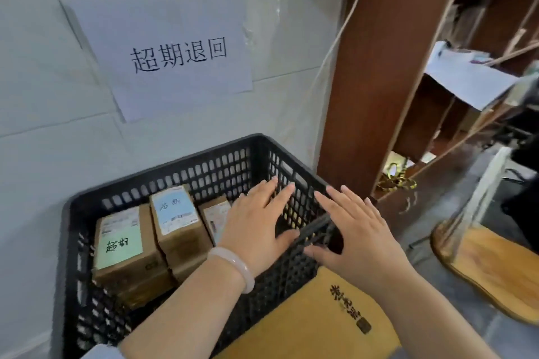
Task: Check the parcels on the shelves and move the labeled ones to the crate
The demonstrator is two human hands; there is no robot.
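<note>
A black perforated plastic crate [163, 181] stands against the wall. Inside it lie cardboard parcels: one with a green handwritten label [121, 245], one with a blue label [175, 210], and a third parcel [214, 214] partly hidden behind my left hand. My left hand [256, 221], a pale bangle on its wrist, hovers over the crate's right side with fingers straight and spread. My right hand [353, 233] is spread flat over the crate's right rim. Neither hand holds anything.
A white paper sign [178, 58] with printed characters is taped to the wall above the crate. A brown wooden shelf unit [379, 67] stands to the right. A yellow-brown box with black characters [320, 320] sits beside the crate. A wooden stand base [495, 268] is on the floor at right.
</note>
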